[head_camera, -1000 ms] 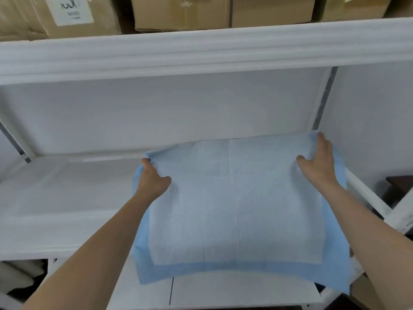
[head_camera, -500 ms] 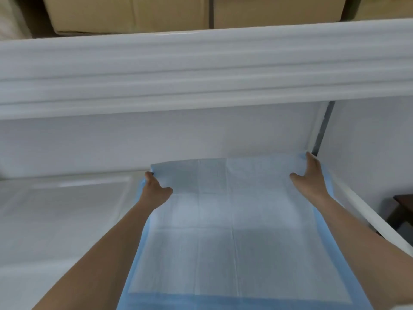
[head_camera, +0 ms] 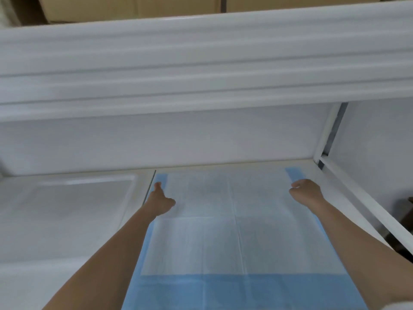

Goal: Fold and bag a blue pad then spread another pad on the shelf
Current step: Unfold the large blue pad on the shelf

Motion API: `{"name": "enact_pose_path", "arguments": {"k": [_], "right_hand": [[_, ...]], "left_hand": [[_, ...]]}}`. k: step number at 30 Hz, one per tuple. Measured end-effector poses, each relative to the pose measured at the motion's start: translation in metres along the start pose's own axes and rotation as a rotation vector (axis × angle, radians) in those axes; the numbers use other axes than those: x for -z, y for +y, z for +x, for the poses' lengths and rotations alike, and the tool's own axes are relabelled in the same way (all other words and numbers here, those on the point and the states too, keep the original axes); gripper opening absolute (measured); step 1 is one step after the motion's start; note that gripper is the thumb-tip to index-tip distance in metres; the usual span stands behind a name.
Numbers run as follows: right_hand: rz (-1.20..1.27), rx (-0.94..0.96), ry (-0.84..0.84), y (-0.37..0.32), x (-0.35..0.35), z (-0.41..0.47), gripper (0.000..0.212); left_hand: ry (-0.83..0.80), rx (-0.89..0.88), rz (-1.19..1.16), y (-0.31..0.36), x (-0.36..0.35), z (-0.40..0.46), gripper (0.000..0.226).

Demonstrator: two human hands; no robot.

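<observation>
A person's left hand [head_camera: 161, 202], fingers straight, and right hand [head_camera: 306, 191], fingers curled, settle a blue pad [head_camera: 234, 247] toward the shelf's [head_camera: 67, 220] back right corner, where smoothing outward should flatten creases.

White shelf [head_camera: 67, 220] with a glossy top, a dark seam running near to far left of centre, blue pad [head_camera: 234, 242] lying spread flat on its right part, far edge near the back wall, right edge beside the white side rail [head_camera: 368, 204]
</observation>
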State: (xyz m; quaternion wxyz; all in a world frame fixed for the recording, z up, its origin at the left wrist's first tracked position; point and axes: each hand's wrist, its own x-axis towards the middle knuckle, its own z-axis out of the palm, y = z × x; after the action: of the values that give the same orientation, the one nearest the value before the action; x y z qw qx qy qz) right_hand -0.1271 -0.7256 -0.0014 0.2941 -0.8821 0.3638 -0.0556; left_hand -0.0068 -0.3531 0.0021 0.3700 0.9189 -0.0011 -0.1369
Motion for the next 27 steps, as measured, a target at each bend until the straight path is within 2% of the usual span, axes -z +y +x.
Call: {"name": "enact_pose_path", "arguments": {"k": [6,12,17,23,25,27], "right_hand": [[0.05,0.055,-0.122,0.002,-0.023,-0.043,0.025],[0.154,0.335,-0.194,-0.016,-0.06,-0.109,0.027],[0.221,0.535,-0.298,-0.038,-0.113,-0.176,0.023],[0.254,0.675,-0.439,-0.047,-0.155,-0.237,0.014],[0.275,0.688,-0.466,-0.047,-0.166,-0.254,0.02],[0.257,0.718,-0.493,-0.047,-0.176,-0.267,0.034]], "left_hand": [[-0.082,0.096,0.072,-0.04,0.002,-0.027,0.062],[-0.068,0.08,0.127,-0.075,0.006,-0.067,0.041],[0.002,0.098,0.061,-0.12,0.01,-0.101,0.031],[0.085,0.115,0.137,-0.159,0.017,-0.136,0.032],[0.123,0.135,0.136,-0.169,0.02,-0.145,0.029],[0.129,0.18,0.026,-0.177,0.021,-0.153,0.024]]}}
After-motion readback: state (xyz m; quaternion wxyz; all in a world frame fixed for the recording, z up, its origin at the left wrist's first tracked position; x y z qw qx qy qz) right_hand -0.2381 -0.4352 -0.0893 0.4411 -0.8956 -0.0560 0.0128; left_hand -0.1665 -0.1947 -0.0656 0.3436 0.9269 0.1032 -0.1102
